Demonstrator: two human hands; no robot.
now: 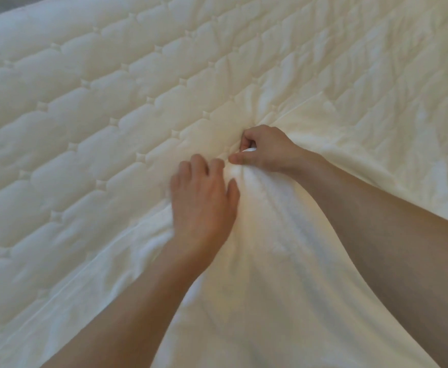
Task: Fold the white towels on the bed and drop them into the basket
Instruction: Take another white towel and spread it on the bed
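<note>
Right hand (264, 151) first: fingers curled tight, thumb closed against them, pinching a gathered bit of the towel (260, 261); a white nub of cloth shows inside the curl. Left hand (204, 193) sits just beside it on the near-left side, motion-blurred, fingers loosely curved, thumb held apart from them. It rests on the cloth with nothing clamped as far as I can see. Fingertips of the left hand nearly meet the right thumb, and a raised ridge of towel runs between the two hands. Key relation: the pinched point is the far tip of the towel. From the right hand the cloth fans back toward the person and out past the right wrist, with long creases running from the pinch straight back between the arms. So the bulk lies behind both hands, not ahead of them. Ahead of the hands and out beyond the left hand is only the quilted bed (84, 102). Apart from the lifted bunch, the towel lies fairly flat on the bed. The right hand does the holding and the left hand is nearest the free ridge, so my guess is the left takes a second grip beside the pinch before any fold. Folding looks barely started. Basket not in view.
</note>
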